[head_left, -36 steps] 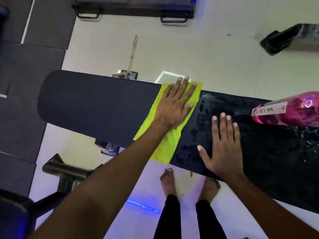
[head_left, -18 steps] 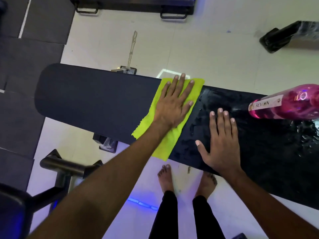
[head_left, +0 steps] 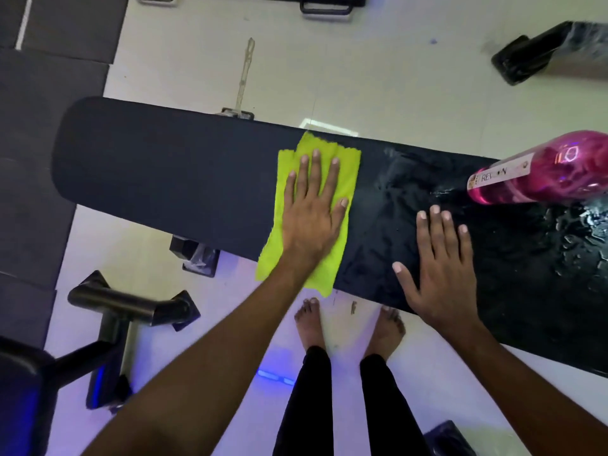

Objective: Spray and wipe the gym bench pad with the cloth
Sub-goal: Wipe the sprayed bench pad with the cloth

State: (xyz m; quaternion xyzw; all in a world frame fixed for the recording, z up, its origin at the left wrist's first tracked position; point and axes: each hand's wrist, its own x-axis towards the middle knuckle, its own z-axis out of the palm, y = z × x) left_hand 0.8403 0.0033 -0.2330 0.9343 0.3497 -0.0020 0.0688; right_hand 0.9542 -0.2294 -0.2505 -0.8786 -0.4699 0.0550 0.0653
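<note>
A long black gym bench pad (head_left: pixel 164 172) runs across the view from left to right. Its right half glistens with wet streaks and droplets. A yellow-green cloth (head_left: pixel 345 166) lies across the pad's middle, its near end hanging over the front edge. My left hand (head_left: pixel 312 212) presses flat on the cloth with fingers straight. My right hand (head_left: pixel 441 264) rests flat on the wet pad to the right of the cloth, fingers spread. A pink spray bottle (head_left: pixel 539 172) with a white label lies on the pad at the far right.
Black bench legs and a tubular frame (head_left: pixel 131 307) stand at the lower left. My bare feet (head_left: pixel 348 324) are on the pale tiled floor under the pad's front edge. Dark rubber mats (head_left: pixel 36 126) cover the floor at left. Another black equipment piece (head_left: pixel 543 54) lies at upper right.
My left hand has slid the cloth a little to the left and toward me along the pad; the cloth's far edge now sits short of the pad's back edge. The right hand stays planted.
</note>
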